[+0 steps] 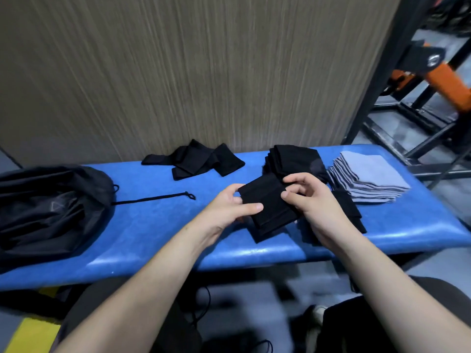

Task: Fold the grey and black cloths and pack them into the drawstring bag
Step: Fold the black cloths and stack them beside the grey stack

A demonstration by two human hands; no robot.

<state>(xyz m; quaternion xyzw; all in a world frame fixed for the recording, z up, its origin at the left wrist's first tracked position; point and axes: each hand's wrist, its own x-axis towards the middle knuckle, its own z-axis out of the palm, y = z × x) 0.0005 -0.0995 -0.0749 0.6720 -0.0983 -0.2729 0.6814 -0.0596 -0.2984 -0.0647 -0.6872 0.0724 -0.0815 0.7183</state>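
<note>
A folded black cloth [267,202] is held above the blue bench [158,225] between both hands. My left hand [229,207] pinches its left edge, thumb on top. My right hand [308,200] grips its right side with curled fingers. Behind it lies a stack of folded black cloths [298,159], and to the right a stack of folded grey cloths [369,177]. Several folded black cloths [196,159] lie loosely at the bench's back middle. The black drawstring bag [48,207] lies at the left, its cord [158,198] stretched toward the middle.
A wood-grain panel [191,72] stands right behind the bench. A black and orange metal frame [428,85] fills the right background. More black fabric [351,212] lies under my right wrist. My knees and a yellow floor marking [28,335] show below the bench edge.
</note>
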